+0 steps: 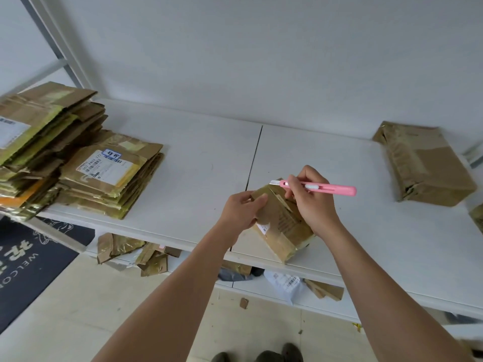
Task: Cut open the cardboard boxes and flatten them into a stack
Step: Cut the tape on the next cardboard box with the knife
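A small taped cardboard box point(281, 232) stands tilted near the front edge of the white table point(198, 163). My left hand point(241, 211) grips the box's upper left flap. My right hand point(312, 205) holds a pink utility knife point(321, 188) above the box's top, its blade pointing left. At the table's left lie two stacks of flattened cardboard point(104, 176), the taller stack point(34, 142) at the far left edge. A larger closed cardboard box point(423, 165) rests at the table's right.
Cardboard scraps point(136, 253) and a white mailer bag point(285, 282) lie on a lower shelf under the table. A dark welcome mat point(31, 259) covers the floor at left. Another box edge point(477, 218) shows at the far right. White wall behind the table.
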Demonstrator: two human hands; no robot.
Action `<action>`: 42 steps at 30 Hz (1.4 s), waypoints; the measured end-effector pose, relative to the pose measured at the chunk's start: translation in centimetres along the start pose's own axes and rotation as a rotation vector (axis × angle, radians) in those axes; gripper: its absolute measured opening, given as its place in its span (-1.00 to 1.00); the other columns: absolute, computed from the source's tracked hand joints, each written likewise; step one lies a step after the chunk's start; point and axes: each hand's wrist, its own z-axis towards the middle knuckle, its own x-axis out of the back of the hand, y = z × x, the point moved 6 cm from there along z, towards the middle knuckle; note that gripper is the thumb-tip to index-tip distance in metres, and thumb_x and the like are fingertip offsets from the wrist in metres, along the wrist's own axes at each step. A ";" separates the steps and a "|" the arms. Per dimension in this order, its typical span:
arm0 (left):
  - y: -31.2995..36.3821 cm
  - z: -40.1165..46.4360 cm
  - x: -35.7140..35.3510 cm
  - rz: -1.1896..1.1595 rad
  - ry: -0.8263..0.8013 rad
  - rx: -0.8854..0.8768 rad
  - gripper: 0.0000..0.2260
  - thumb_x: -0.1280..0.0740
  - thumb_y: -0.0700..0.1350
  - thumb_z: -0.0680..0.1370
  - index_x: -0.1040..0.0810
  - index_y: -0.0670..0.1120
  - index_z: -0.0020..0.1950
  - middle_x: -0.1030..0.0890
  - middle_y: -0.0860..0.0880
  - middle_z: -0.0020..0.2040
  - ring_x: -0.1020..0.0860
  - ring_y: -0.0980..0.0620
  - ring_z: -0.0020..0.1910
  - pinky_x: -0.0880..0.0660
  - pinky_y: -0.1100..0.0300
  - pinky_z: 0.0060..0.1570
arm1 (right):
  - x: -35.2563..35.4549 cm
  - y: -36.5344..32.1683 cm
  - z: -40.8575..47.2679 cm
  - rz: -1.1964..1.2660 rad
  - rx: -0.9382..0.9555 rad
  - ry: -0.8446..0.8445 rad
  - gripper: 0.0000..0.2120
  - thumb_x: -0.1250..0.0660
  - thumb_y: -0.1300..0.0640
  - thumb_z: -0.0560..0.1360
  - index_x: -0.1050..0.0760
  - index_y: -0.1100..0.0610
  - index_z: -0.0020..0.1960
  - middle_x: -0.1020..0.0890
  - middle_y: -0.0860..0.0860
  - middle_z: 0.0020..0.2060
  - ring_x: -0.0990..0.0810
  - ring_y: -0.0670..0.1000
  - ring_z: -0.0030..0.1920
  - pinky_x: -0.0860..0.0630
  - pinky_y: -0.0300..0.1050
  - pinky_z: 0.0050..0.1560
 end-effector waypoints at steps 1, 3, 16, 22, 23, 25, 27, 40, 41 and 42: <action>0.0 0.0 0.0 0.001 -0.002 -0.001 -0.76 -0.38 -0.07 0.59 -0.62 -0.14 0.21 -0.59 -0.02 -0.06 -0.55 0.08 -0.13 -0.59 0.04 0.12 | -0.1 -0.1 -0.1 -0.033 0.021 -0.013 -0.74 -0.29 0.17 0.61 -0.35 0.27 -0.19 -0.60 0.09 -0.38 -0.58 -0.13 -0.36 -0.49 -0.27 -0.34; 0.0 0.0 0.0 -0.002 -0.005 -0.001 -0.77 -0.38 -0.07 0.59 -0.62 -0.13 0.20 -0.59 -0.02 -0.07 -0.55 0.09 -0.13 -0.58 0.04 0.12 | -0.2 -0.3 -0.1 -0.085 0.061 -0.033 -0.75 -0.29 0.15 0.61 -0.37 0.27 -0.16 -0.61 0.07 -0.36 -0.58 -0.13 -0.34 -0.49 -0.30 -0.34; 0.0 0.0 -0.1 0.045 0.030 -0.031 -0.89 -0.37 -0.05 0.59 -0.64 -0.05 -0.04 -0.57 -0.03 -0.17 -0.54 0.03 -0.16 -0.58 -0.05 0.12 | -1.0 -1.0 0.0 -0.241 0.265 -0.173 -0.74 -0.33 0.22 0.58 -0.32 0.21 -0.21 -0.45 -0.04 -0.38 -0.48 -0.16 -0.35 -0.34 -0.40 -0.40; -0.3 0.0 -0.1 0.090 0.082 -0.063 -0.81 -0.39 -0.02 0.56 -0.66 -0.11 -0.14 -0.54 -0.03 -0.28 -0.52 -0.03 -0.20 -0.55 -0.17 0.13 | -0.4 -0.7 0.0 -0.281 0.279 -0.249 -0.72 -0.33 0.17 0.59 -0.30 0.17 -0.23 -0.47 0.08 -0.37 -0.52 0.09 -0.30 -0.34 -0.21 -0.40; -0.3 0.0 -0.1 0.088 0.084 -0.060 -0.81 -0.40 -0.02 0.56 -0.66 -0.10 -0.17 -0.53 -0.02 -0.30 -0.51 -0.03 -0.21 -0.54 -0.18 0.13 | -0.3 -0.6 -0.2 -0.283 0.277 -0.249 -0.72 -0.33 0.16 0.59 -0.30 0.18 -0.23 -0.47 0.10 -0.36 -0.52 0.13 -0.29 -0.35 -0.18 -0.40; -0.3 0.1 -0.1 0.085 0.087 -0.056 -0.81 -0.41 -0.03 0.55 -0.64 -0.07 -0.23 -0.52 0.02 -0.36 -0.50 -0.03 -0.22 -0.54 -0.18 0.13 | -0.1 -0.5 -0.5 -0.296 0.269 -0.251 -0.71 -0.33 0.17 0.58 -0.29 0.14 -0.24 -0.47 0.09 -0.36 -0.50 0.11 -0.31 -0.36 -0.16 -0.40; -0.2 0.1 0.0 0.085 0.096 -0.057 -0.81 -0.41 -0.03 0.55 -0.65 -0.05 -0.25 -0.54 0.03 -0.36 -0.53 -0.02 -0.22 -0.56 -0.18 0.13 | 0.4 -0.5 -0.9 -0.293 0.261 -0.257 -0.70 -0.33 0.19 0.58 -0.29 0.12 -0.25 -0.47 0.07 -0.37 -0.53 0.11 -0.30 -0.38 -0.15 -0.39; -0.2 0.1 0.0 0.113 0.131 -0.063 -0.80 -0.41 -0.04 0.56 -0.65 0.01 -0.27 -0.58 0.03 -0.31 -0.57 -0.03 -0.15 -0.58 -0.16 0.14 | 5.0 0.9 -6.7 -0.160 0.248 -0.269 -0.67 -0.29 -0.02 0.57 -0.30 0.13 -0.25 -0.46 0.14 -0.37 -0.57 0.36 -0.25 -0.57 0.21 -0.12; -0.1 0.0 0.0 0.119 0.132 -0.061 -0.80 -0.40 -0.04 0.56 -0.64 0.01 -0.26 -0.57 0.03 -0.31 -0.56 -0.03 -0.16 -0.58 -0.15 0.14 | 5.0 0.8 -7.0 -0.161 0.255 -0.263 -0.67 -0.29 -0.01 0.58 -0.30 0.16 -0.24 -0.47 0.16 -0.36 -0.57 0.35 -0.25 -0.57 0.25 -0.12; -0.1 0.0 0.0 0.128 0.131 -0.062 -0.81 -0.40 -0.03 0.56 -0.64 0.01 -0.26 -0.57 0.02 -0.31 -0.55 -0.02 -0.17 -0.58 -0.15 0.14 | 5.2 0.8 -7.3 -0.163 0.263 -0.260 -0.67 -0.29 0.00 0.58 -0.31 0.16 -0.23 -0.47 0.16 -0.36 -0.57 0.35 -0.25 -0.56 0.28 -0.12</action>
